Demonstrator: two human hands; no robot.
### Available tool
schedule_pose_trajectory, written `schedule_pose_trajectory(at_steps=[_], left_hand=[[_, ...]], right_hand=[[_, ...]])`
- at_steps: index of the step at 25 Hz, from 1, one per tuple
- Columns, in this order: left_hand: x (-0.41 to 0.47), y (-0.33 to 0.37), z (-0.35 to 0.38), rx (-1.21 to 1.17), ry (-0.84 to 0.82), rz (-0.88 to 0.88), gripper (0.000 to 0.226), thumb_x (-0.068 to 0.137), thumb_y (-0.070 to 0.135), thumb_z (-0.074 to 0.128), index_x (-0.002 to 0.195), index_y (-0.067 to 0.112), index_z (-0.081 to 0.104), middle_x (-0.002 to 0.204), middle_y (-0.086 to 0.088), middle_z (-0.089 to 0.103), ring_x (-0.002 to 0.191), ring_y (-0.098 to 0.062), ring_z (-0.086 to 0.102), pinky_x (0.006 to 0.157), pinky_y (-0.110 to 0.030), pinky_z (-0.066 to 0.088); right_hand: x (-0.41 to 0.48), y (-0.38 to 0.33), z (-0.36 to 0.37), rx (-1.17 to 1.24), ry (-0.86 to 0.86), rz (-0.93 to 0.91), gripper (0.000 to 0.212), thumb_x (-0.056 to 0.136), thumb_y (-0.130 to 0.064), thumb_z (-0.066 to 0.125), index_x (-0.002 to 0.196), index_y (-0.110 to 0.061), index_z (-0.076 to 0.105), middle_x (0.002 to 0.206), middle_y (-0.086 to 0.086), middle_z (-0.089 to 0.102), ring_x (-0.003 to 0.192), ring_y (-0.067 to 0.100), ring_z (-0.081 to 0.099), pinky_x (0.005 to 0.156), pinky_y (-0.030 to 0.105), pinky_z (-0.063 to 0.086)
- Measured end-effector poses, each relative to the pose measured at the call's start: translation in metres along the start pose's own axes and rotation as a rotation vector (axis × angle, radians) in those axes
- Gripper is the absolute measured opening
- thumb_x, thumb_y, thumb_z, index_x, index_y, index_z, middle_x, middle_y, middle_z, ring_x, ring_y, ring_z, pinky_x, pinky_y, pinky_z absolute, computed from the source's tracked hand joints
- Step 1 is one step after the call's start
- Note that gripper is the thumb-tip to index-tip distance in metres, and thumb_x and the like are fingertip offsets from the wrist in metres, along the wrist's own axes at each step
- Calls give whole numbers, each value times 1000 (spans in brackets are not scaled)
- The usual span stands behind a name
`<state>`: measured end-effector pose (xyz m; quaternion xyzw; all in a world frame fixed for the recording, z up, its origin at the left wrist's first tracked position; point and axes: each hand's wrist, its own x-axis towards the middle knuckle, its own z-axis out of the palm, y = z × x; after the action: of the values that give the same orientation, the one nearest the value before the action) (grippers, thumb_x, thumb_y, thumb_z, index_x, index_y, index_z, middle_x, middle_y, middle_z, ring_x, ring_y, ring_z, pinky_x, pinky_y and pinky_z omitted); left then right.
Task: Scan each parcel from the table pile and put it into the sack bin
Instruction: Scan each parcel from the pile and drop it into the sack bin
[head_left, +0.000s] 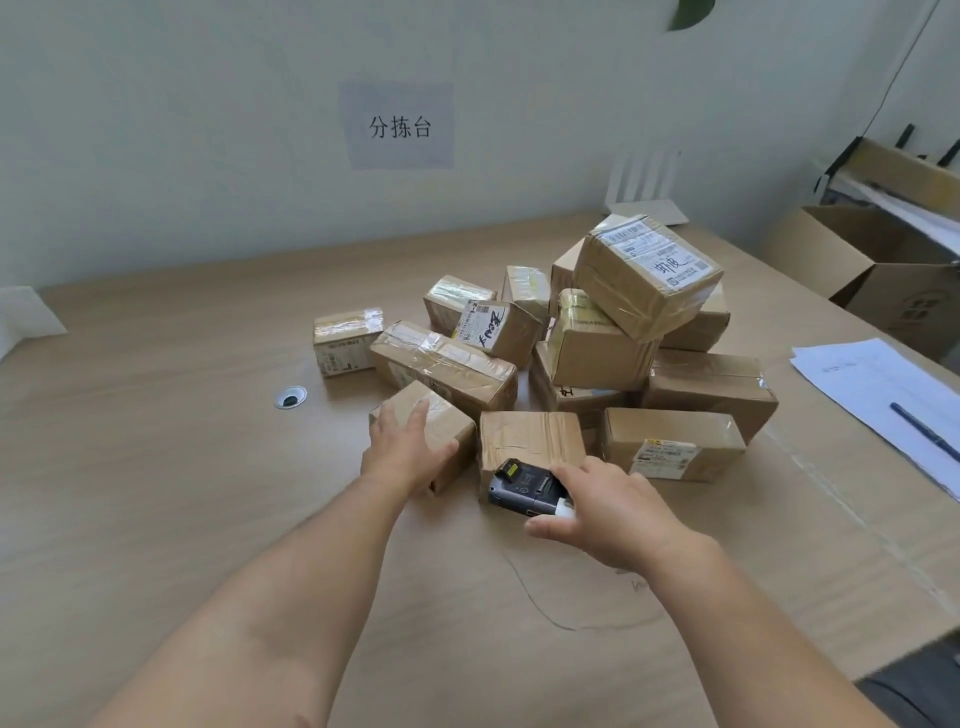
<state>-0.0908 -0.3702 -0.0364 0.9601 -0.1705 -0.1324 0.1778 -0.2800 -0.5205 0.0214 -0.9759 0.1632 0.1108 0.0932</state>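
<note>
A pile of several taped brown cardboard parcels (597, 332) lies on the wooden table (156, 467). My left hand (410, 447) is wrapped over a small plain parcel (447, 421) at the near left edge of the pile. My right hand (613, 509) holds a dark handheld scanner (524, 488), its head pointing at another small taped parcel (530, 436) just right of the first. A large labelled parcel (647, 273) sits tilted on top of the pile. No sack bin is in view.
White papers (878, 395) with a blue pen (924, 431) lie at the table's right edge. An open cardboard box (878, 275) stands beyond the right edge. A round cable hole (290, 397) is in the tabletop left of the pile. A paper sign hangs on the wall.
</note>
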Motion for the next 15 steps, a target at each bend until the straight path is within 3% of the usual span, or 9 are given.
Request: schedule_pose_trajectory(at_steps=[4, 7, 11, 15], left_hand=[[28, 23, 17, 114, -146, 56, 58, 97, 53, 40, 149, 49, 16, 160, -7, -17, 147, -29, -15, 115, -59, 17], [39, 30, 27, 149, -191, 32, 50, 99, 52, 35, 147, 51, 21, 160, -5, -19, 147, -28, -18, 113, -63, 15], [28, 19, 26, 87, -127, -36, 35, 96, 54, 41, 129, 43, 45, 160, -3, 6, 148, -25, -3, 113, -56, 22], [-19, -7, 23, 158, -47, -93, 20, 90, 42, 55, 108, 36, 54, 153, 3, 19, 143, -21, 12, 106, -52, 27]], right_hand=[[21, 17, 2, 3, -31, 0, 75, 83, -75, 46, 141, -28, 40, 127, 2, 51, 117, 23, 48, 95, 40, 38], [31, 28, 5, 9, -49, -26, 74, 83, -75, 46, 140, -27, 40, 127, 2, 51, 117, 23, 48, 96, 40, 39], [47, 37, 5, 6, -88, -114, 73, 84, -75, 46, 138, -27, 42, 127, 2, 52, 117, 23, 48, 95, 40, 39], [55, 29, 4, -9, -118, -280, 66, 84, -74, 47, 131, -28, 46, 122, 2, 53, 114, 24, 49, 90, 39, 39]])
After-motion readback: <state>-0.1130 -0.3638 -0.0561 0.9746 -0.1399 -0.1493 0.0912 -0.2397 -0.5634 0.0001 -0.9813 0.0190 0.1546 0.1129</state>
